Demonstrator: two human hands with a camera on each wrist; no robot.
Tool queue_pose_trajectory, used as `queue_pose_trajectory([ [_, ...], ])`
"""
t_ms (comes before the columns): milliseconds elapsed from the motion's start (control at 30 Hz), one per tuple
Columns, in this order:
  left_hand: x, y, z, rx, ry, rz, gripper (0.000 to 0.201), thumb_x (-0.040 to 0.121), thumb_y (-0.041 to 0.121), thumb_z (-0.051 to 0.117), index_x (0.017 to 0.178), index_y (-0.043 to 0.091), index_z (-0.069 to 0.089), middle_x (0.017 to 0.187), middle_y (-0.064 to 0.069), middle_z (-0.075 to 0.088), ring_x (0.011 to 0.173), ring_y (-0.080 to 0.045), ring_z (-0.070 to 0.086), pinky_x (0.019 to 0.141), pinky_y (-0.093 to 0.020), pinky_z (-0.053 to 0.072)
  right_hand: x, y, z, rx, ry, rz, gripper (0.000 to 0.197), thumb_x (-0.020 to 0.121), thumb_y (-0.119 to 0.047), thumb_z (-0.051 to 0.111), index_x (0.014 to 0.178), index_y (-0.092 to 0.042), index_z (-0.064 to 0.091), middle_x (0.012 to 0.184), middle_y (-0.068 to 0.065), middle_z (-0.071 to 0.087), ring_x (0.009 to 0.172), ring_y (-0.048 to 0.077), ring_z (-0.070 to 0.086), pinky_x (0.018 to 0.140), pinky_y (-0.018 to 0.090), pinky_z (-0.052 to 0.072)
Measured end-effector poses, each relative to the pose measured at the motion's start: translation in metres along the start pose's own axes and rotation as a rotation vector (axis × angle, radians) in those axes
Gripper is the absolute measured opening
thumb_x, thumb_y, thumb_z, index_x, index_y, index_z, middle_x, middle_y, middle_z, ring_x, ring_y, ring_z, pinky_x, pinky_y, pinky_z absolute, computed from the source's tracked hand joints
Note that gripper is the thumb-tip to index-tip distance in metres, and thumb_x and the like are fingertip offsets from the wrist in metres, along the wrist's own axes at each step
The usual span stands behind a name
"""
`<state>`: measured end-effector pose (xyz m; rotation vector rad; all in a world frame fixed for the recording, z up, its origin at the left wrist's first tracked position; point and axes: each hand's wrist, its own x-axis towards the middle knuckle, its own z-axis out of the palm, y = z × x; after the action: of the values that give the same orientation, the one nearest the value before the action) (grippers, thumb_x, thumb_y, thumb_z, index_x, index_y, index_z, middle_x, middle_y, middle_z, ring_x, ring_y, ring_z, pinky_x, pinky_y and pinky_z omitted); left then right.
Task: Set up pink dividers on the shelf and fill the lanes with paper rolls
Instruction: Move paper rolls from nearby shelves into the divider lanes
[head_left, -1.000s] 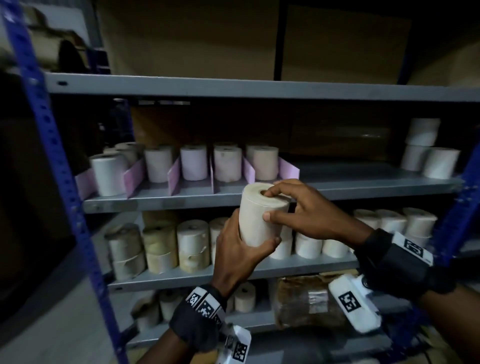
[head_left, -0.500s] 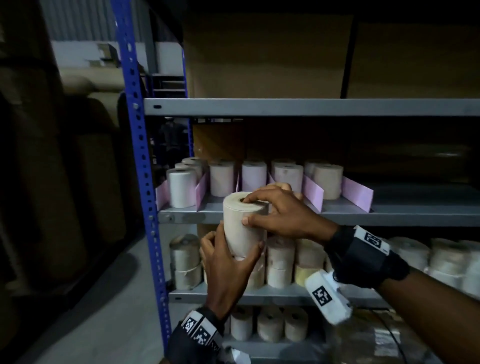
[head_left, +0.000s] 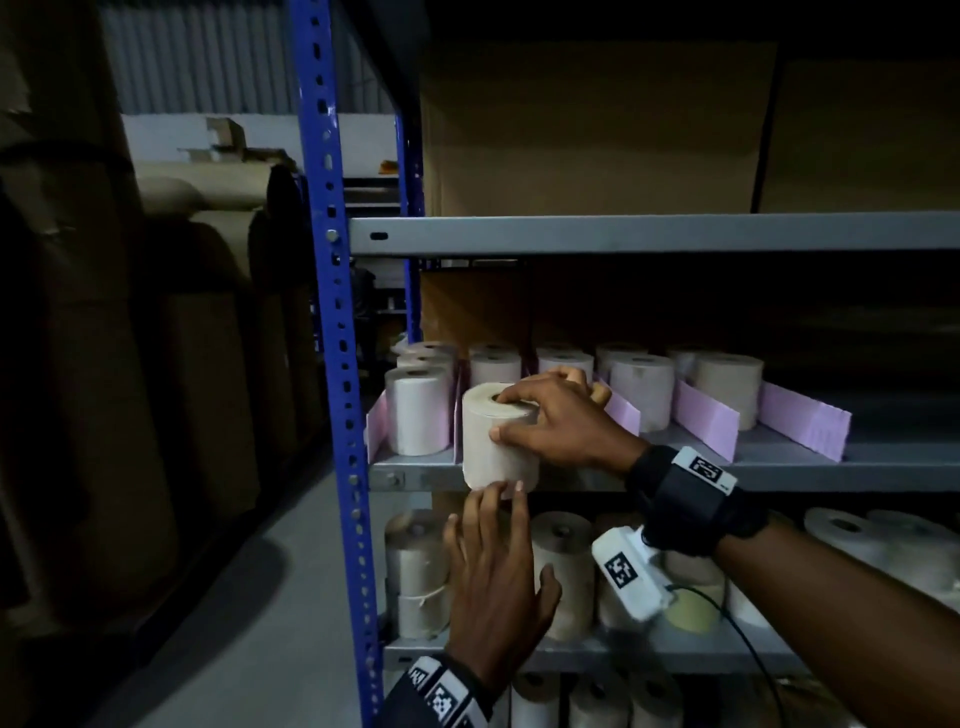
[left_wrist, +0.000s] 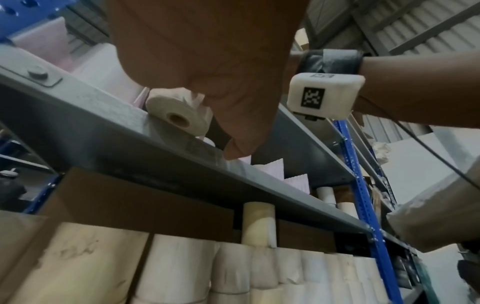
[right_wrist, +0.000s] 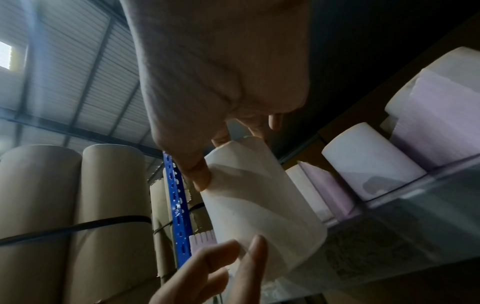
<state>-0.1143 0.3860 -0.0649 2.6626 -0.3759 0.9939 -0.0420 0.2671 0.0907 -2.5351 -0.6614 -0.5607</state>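
A cream paper roll (head_left: 498, 447) stands at the front edge of the grey middle shelf (head_left: 779, 470), between two pink dividers, second lane from the left. My right hand (head_left: 506, 415) grips it from above, fingers on its top and thumb on its side. Below it, my left hand (head_left: 493, 519) has straight fingers whose tips touch the roll's bottom rim. In the left wrist view the roll (left_wrist: 176, 117) sits tilted on the shelf lip. More pink dividers (head_left: 706, 418) split the shelf into lanes, each holding rolls (head_left: 641, 389).
A blue upright post (head_left: 337, 364) stands just left of the lanes. The shelf below holds several rolls (head_left: 563, 566), and the one above holds cardboard boxes (head_left: 597, 130). Large brown paper rolls (head_left: 208, 389) stand across the aisle at left.
The roll has gone up and forward onto the middle shelf's front edge. My left hand has let go of its side and now only touches its bottom with its fingertips.
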Motion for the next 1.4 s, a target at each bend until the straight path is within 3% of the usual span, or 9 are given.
queue_pose_trajectory([
  [167,0.017,-0.011,0.009,-0.003,-0.043,0.019,0.092,0.074,0.046,0.061,0.154,0.010,0.035,0.153,-0.018,0.037,0.141,-0.039,0.038,0.104,-0.058,0.041,0.021,0.007,0.002,-0.041,-0.041,0.063,0.061,0.073,-0.065,0.056,0.127,-0.036,0.058,0.129,-0.004,0.057,0.123,0.023,0.039,0.102,0.048,0.036],
  [300,0.032,-0.014,0.015,-0.017,-0.052,-0.002,0.093,0.074,0.049,0.061,0.154,0.011,0.034,0.155,-0.017,0.035,0.142,-0.037,0.035,0.106,-0.058,0.040,0.039,0.012,0.000,-0.180,-0.053,0.053,0.053,0.081,-0.061,0.058,0.128,-0.036,0.059,0.132,0.001,0.050,0.126,0.026,0.033,0.095,0.035,0.025],
  [433,0.040,-0.014,0.022,-0.024,-0.083,-0.033,0.087,0.076,0.053,0.057,0.150,0.009,0.042,0.157,-0.018,0.035,0.143,-0.036,0.038,0.107,-0.060,0.040,0.057,0.017,0.001,-0.178,-0.117,0.021,0.056,0.081,-0.059,0.058,0.129,-0.029,0.059,0.132,0.000,0.060,0.125,0.026,0.047,0.105,0.048,0.035],
  [533,0.040,-0.015,0.031,0.017,-0.115,-0.022,0.093,0.065,0.050,0.075,0.143,0.005,0.052,0.151,-0.021,0.044,0.138,-0.039,0.047,0.102,-0.064,0.044,0.067,0.023,0.005,-0.214,-0.113,0.062,0.060,0.079,-0.063,0.056,0.130,-0.031,0.057,0.134,-0.002,0.059,0.129,0.025,0.046,0.105,0.054,0.034],
  [1000,0.037,-0.023,0.047,0.043,-0.135,-0.012,0.098,0.065,0.053,0.072,0.147,0.006,0.046,0.156,-0.019,0.038,0.144,-0.037,0.038,0.106,-0.064,0.041,0.082,0.033,0.014,-0.304,-0.122,0.118,0.058,0.082,-0.065,0.052,0.133,-0.038,0.052,0.141,-0.002,0.053,0.135,0.024,0.038,0.106,0.056,0.023],
  [1133,0.036,-0.022,0.044,0.045,-0.149,-0.023,0.099,0.068,0.053,0.068,0.152,0.007,0.040,0.160,-0.019,0.032,0.148,-0.037,0.031,0.110,-0.065,0.035,0.081,0.031,0.011,-0.278,-0.181,0.114,0.058,0.084,-0.061,0.053,0.136,-0.035,0.050,0.143,-0.001,0.051,0.136,0.024,0.039,0.110,0.055,0.026],
  [1233,0.037,-0.020,0.042,0.036,-0.167,-0.032,0.098,0.080,0.056,0.057,0.159,0.012,0.018,0.167,-0.014,0.008,0.155,-0.033,0.006,0.120,-0.062,0.015,0.074,0.028,-0.002,-0.170,-0.219,0.099,0.054,0.089,-0.053,0.053,0.139,-0.033,0.046,0.145,0.000,0.049,0.134,0.025,0.042,0.110,0.053,0.030],
  [1300,0.037,-0.019,0.039,0.033,-0.197,-0.043,0.096,0.086,0.061,0.046,0.161,0.016,0.004,0.168,-0.009,-0.009,0.155,-0.028,-0.011,0.122,-0.059,0.001,0.059,0.031,-0.015,-0.064,-0.145,0.058,0.056,0.090,-0.050,0.055,0.141,-0.030,0.044,0.144,0.001,0.050,0.132,0.023,0.046,0.110,0.046,0.035],
  [1400,0.033,-0.012,0.032,0.016,-0.186,-0.035,0.094,0.088,0.063,0.043,0.161,0.016,0.007,0.168,-0.008,-0.006,0.155,-0.028,-0.009,0.122,-0.057,0.001,0.023,0.043,-0.035,-0.056,0.012,-0.004,0.060,0.087,-0.052,0.058,0.141,-0.028,0.045,0.150,0.001,0.042,0.139,0.015,0.037,0.112,0.034,0.032],
])
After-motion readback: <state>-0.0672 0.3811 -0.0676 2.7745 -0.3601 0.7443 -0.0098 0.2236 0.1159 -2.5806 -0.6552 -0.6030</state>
